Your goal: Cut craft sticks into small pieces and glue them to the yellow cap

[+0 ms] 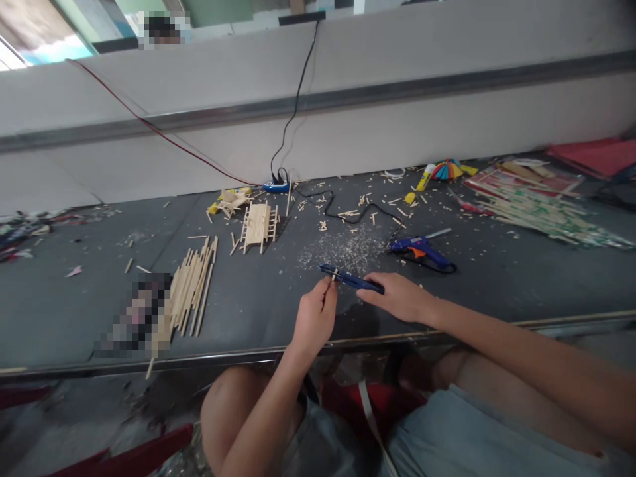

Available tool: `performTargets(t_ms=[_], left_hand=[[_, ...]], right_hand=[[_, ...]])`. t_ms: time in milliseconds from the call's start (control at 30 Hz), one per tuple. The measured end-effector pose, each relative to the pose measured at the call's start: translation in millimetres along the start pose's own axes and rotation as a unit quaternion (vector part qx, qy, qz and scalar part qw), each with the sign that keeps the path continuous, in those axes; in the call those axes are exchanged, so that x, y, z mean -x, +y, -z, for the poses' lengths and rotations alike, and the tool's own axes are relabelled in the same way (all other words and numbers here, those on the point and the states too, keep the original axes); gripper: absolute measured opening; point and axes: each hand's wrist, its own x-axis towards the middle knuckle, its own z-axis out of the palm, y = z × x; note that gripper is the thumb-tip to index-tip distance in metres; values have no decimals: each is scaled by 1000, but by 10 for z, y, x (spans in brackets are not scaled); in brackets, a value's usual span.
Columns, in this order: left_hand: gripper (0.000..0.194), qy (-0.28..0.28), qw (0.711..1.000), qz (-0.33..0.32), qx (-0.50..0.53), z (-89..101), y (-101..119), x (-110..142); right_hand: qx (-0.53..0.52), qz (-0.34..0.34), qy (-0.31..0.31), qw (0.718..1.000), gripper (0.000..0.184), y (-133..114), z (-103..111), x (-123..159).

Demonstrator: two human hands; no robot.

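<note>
My left hand (315,318) is closed in a pinch on a short wooden stick (334,275) held upright near the table's front edge. My right hand (397,296) grips the handles of a dark blue cutter (348,277), whose jaws reach left to the stick's tip. Both hands hover just above the grey table (248,305). Wood chips (342,248) lie scattered right behind the cutter.
A blue hot glue gun (420,250) lies behind my right hand, its black cord running to a power strip (276,187) by the wall. A bundle of long sticks (191,285) and a small stick frame (258,226) lie left. Craft materials (527,199) are piled at the right.
</note>
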Motion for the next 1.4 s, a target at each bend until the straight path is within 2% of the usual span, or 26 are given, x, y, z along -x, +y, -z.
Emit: performTargets(t_ms=[500, 1000, 1200, 1400], left_hand=[[34, -6, 999, 7, -38, 9, -56, -17], [31, -19, 997, 23, -78, -44, -143, -29], [30, -30, 997, 19, -62, -92, -178, -19], [31, -39, 998, 24, -51, -118, -185, -34]], right_hand=[[55, 1, 2, 999, 60, 12, -22, -69], [89, -27, -61, 994, 67, 9, 45, -113], [88, -62, -94, 990, 71, -5, 75, -80], [93, -82, -99, 987, 76, 24, 61, -82]])
